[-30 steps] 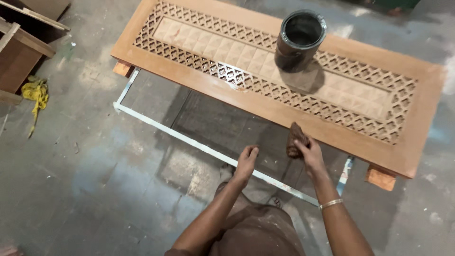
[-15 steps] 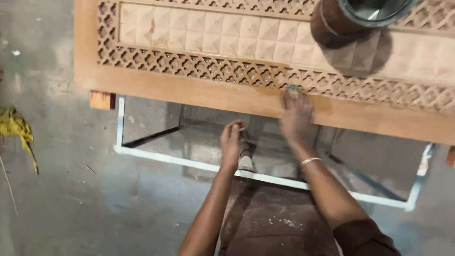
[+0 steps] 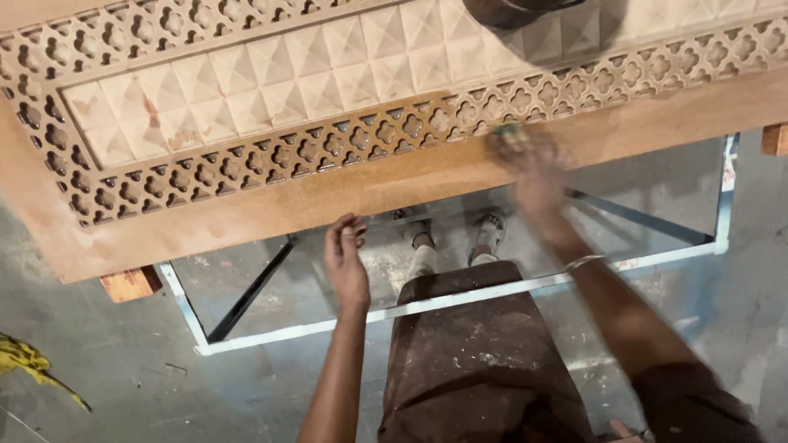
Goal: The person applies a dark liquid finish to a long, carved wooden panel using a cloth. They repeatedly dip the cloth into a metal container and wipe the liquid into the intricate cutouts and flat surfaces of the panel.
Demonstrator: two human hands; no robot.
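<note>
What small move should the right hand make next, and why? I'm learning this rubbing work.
Probably slide the right hand with its small pad leftward along the plain border of the carved wooden door panel. That long strip lies ahead, and the left hand rests at the panel's edge.

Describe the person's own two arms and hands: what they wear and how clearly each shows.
Both forearms are bare, with no gloves. The left hand shows sharply, with no ring or band visible. The right hand is motion-blurred; a thin silvery metal bangle circles its wrist, and a dark brown sleeve covers the upper arm.
</note>
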